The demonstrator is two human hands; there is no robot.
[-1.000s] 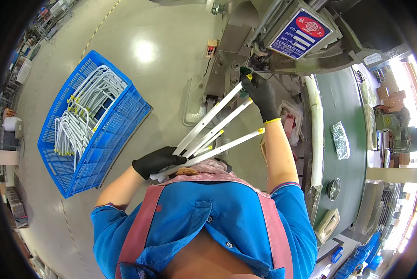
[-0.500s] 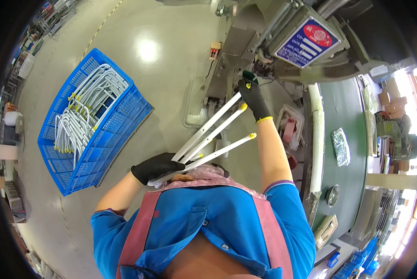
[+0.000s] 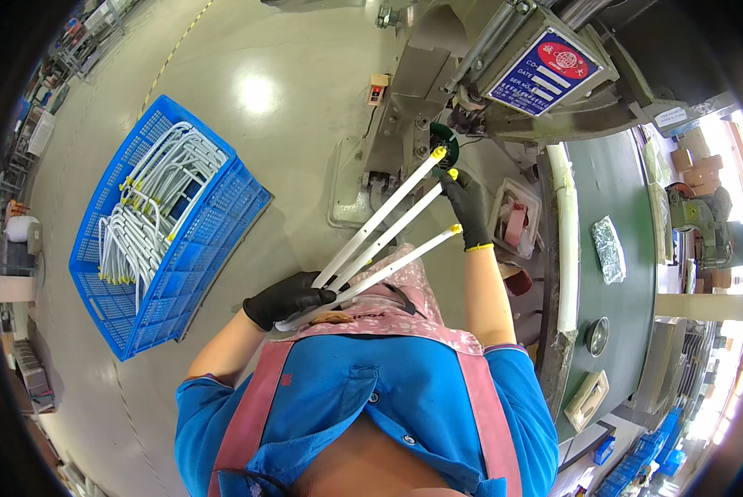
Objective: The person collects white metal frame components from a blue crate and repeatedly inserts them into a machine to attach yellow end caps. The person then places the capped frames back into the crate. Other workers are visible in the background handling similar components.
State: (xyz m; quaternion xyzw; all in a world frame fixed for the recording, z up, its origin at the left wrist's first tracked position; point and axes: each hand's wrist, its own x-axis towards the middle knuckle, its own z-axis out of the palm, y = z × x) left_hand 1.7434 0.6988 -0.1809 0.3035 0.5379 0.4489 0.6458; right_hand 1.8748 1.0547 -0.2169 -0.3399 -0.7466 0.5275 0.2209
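My left hand point(image 3: 284, 300), in a black glove, is wrapped round the lower ends of several white metal tubes point(image 3: 379, 230). They fan up and to the right in front of my apron, and each of the three long ones carries a yellow end piece point(image 3: 438, 153). Whether they are joined under the left hand is hidden. My right hand point(image 3: 468, 207), also black-gloved, is closed at the yellow tip of the middle tube. The uppermost tube's tip stands free beside a dark green round container point(image 3: 445, 137); the lowest tube's tip is also untouched.
A blue plastic crate point(image 3: 197, 265) on the left holds many bent white tubes point(image 3: 173, 170). A large grey machine point(image 3: 537, 124) stands ahead right. The green-topped bench point(image 3: 628, 315) on the right bears a metal bowl point(image 3: 596, 335) and a shiny packet point(image 3: 608, 250). A white bin point(image 3: 537, 217) sits below.
My right hand has left the uppermost tube's yellow tip and moved down to the middle tube's tip. The left hand keeps its hold and has shifted slightly to the right.
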